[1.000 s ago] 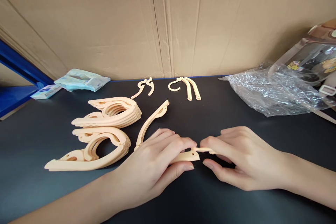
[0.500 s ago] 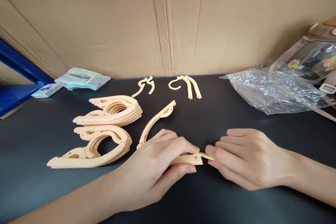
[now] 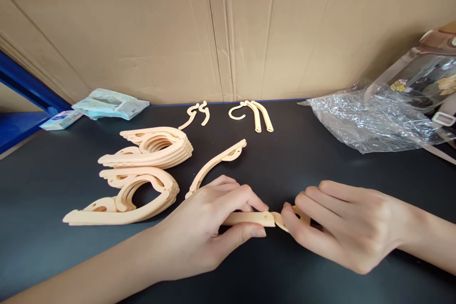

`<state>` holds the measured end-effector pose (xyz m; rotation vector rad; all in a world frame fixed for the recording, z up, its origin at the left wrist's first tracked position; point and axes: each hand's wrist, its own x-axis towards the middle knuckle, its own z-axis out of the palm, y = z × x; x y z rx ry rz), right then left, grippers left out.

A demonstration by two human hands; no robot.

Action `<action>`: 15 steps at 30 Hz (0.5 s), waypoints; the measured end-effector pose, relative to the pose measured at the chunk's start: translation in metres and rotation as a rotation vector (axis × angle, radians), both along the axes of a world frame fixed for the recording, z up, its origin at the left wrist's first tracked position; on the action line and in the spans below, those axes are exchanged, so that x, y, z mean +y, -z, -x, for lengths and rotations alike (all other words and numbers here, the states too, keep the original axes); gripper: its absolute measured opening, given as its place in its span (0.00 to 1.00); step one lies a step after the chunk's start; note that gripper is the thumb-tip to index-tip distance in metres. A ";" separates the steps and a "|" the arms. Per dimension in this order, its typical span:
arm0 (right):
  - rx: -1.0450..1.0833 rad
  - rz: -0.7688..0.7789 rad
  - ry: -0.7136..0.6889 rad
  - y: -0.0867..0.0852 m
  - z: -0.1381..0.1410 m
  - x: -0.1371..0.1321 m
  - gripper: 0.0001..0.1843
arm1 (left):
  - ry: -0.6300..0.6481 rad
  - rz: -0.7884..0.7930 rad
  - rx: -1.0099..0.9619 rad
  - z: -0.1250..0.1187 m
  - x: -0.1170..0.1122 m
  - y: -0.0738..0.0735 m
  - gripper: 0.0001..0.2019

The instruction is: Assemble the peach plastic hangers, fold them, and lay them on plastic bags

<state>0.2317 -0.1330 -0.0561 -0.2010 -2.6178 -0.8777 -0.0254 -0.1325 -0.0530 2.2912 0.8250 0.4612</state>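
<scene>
My left hand (image 3: 210,228) pinches one end of a peach plastic hanger arm (image 3: 249,218) lying on the black table (image 3: 320,166). My right hand (image 3: 342,225) grips a second peach piece (image 3: 297,213) that meets the first at their ends. Another hanger arm (image 3: 217,161) runs from under my left hand toward the back. Left of it lie two stacks of folded peach hangers (image 3: 142,171).
Small peach hooks (image 3: 197,115) and thin strips (image 3: 258,116) lie near the cardboard wall (image 3: 228,28). A crumpled clear plastic bag (image 3: 370,121) and a bottle (image 3: 427,73) sit at the right. Tissue packets (image 3: 107,103) lie at the back left beside a blue frame (image 3: 21,90).
My right hand has slid right and lower, drawing its piece out from the arm held in my left hand. The far hanger arm has swung slightly right.
</scene>
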 end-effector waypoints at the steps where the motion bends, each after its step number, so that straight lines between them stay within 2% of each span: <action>1: 0.003 -0.001 -0.002 0.000 0.000 0.000 0.11 | -0.004 -0.007 0.004 0.000 0.000 0.000 0.06; 4: 0.045 0.029 0.022 0.000 0.000 0.002 0.09 | -0.008 -0.066 0.008 -0.001 0.000 0.002 0.07; 5: 0.054 0.052 0.036 0.000 0.000 0.002 0.11 | -0.012 -0.088 0.016 -0.002 -0.001 0.002 0.07; 8: 0.071 0.117 0.047 0.000 0.000 0.005 0.25 | -0.006 -0.134 0.033 -0.004 -0.001 0.001 0.14; 10: 0.083 0.146 0.055 -0.001 -0.001 0.007 0.28 | -0.017 -0.174 0.027 -0.004 -0.002 0.000 0.13; 12: 0.082 0.193 0.090 -0.001 -0.002 0.010 0.26 | -0.085 -0.253 0.036 -0.004 -0.002 -0.001 0.09; 15: 0.085 0.344 0.164 -0.004 -0.004 0.016 0.21 | -0.250 -0.385 0.101 -0.003 -0.002 0.002 0.13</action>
